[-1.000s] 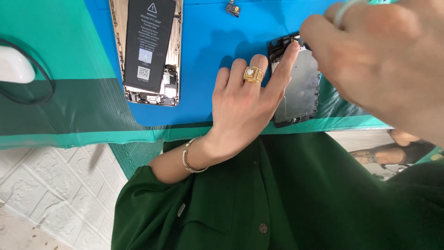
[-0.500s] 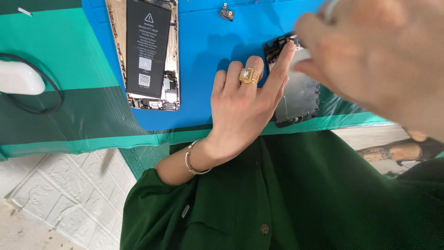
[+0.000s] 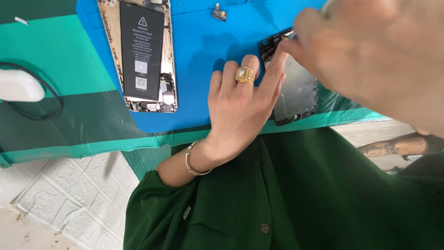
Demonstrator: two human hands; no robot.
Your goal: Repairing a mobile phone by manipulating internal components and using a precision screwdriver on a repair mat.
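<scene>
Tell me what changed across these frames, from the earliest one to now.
Little changed. The view drifted, so the opened phone and blue mat sit slightly differently in frame. The right hand stays close to the camera, fingertips at the top edge of the dark screen panel. The left hand stays flat, its forefinger steadying that panel. Nothing was picked up or let go.

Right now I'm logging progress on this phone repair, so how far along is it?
Done: the phone body lies opened on the blue mat, battery exposed, and the screen panel is separated from it. In hand: the left hand steadies that panel while the right hand works at its top edge; any tool is hidden. Left: a small loose part lies on the mat, and the two halves are apart.
</scene>
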